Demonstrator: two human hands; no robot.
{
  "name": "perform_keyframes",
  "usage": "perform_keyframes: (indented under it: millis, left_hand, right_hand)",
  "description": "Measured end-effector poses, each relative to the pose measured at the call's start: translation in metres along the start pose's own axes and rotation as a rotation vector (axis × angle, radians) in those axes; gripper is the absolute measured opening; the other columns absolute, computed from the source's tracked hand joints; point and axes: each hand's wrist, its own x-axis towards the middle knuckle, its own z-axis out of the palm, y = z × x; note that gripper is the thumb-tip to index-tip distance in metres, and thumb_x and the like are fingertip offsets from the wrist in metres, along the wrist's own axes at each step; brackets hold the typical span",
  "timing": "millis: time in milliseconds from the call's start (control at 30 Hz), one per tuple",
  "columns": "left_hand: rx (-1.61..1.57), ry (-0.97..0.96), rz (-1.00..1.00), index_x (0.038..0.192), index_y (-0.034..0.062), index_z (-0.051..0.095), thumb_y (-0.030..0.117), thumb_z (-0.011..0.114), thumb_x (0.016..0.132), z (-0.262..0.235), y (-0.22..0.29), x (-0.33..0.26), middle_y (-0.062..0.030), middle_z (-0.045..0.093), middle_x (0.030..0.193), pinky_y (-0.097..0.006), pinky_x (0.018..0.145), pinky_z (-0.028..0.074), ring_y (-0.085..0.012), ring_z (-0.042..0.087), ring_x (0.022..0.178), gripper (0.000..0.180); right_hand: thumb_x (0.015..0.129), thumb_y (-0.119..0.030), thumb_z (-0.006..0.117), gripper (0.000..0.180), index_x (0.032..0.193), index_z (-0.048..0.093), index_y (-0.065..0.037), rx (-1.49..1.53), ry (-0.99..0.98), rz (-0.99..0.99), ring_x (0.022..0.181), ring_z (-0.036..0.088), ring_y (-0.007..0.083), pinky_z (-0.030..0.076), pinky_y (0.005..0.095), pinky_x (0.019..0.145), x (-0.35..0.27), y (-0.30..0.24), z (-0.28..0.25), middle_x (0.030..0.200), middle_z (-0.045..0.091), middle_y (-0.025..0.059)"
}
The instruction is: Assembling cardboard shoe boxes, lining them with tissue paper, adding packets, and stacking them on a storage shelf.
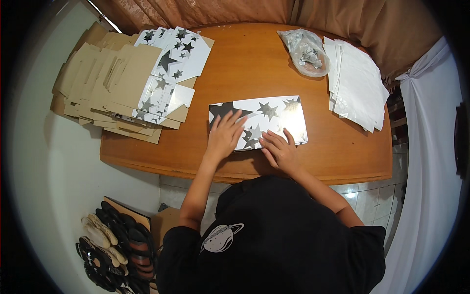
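Observation:
A white cardboard box (280,111) printed with black and grey stars lies flat near the front edge of the wooden table, its long side running left to right. My left hand (225,134) rests with fingers spread on the left part of its top, over a large dark star. On the front edge, right of the middle, my right hand (280,148) touches the box with its fingers stretched out. Neither hand grips anything. The box's underside is hidden.
Flat cardboard blanks (105,78), brown and star-printed, are heaped at the table's left. A plastic bag (306,54) with crumpled material sits far right, beside white paper sheets (360,83). Several sandals (117,245) stand on the floor at lower left. Brown curtain (342,19) hangs behind the table (245,59).

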Motion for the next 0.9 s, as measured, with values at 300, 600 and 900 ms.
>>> perform_keyframes:
  millis: [300, 600, 900]
  left_hand:
    - [-0.045, -0.03, -0.139, 0.132, 0.0193, 0.041, 0.032, 0.024, 0.095, 0.015, -0.008, 0.026, -0.0052, 0.031, 0.141, -0.053, 0.105, 0.008, -0.0293, 0.027, 0.13, 0.042]
    - [0.06, -0.02, -0.136, 0.132, 0.0192, 0.041, 0.048, 0.044, 0.086, 0.015, -0.003, 0.028, -0.015, 0.024, 0.143, -0.053, 0.105, 0.009, -0.0326, 0.023, 0.131, 0.054]
    - [0.149, -0.071, -0.35, 0.138, 0.0185, 0.029, 0.07, 0.054, 0.066, 0.033, 0.016, 0.038, -0.0239, 0.01, 0.144, -0.068, 0.096, 0.0, -0.04, 0.006, 0.134, 0.092]
  right_hand:
    - [0.094, -0.035, 0.026, 0.043, 0.134, 0.035, -0.021, -0.011, -0.507, -0.134, 0.133, 0.022, 0.0197, 0.009, 0.0472, 0.109, 0.047, 0.014, 0.004, 0.143, 0.027, -0.0004]
    - [0.092, -0.038, 0.034, 0.045, 0.135, 0.034, -0.025, -0.327, -0.295, 0.3, 0.133, 0.018, 0.0304, 0.001, 0.0633, 0.101, 0.071, 0.107, -0.024, 0.144, 0.025, 0.0045]
    - [0.091, -0.027, 0.042, 0.044, 0.131, 0.039, -0.008, 0.218, -0.242, 0.364, 0.13, 0.028, 0.029, 0.006, 0.0599, 0.102, -0.069, 0.039, -0.072, 0.141, 0.026, 0.0157]
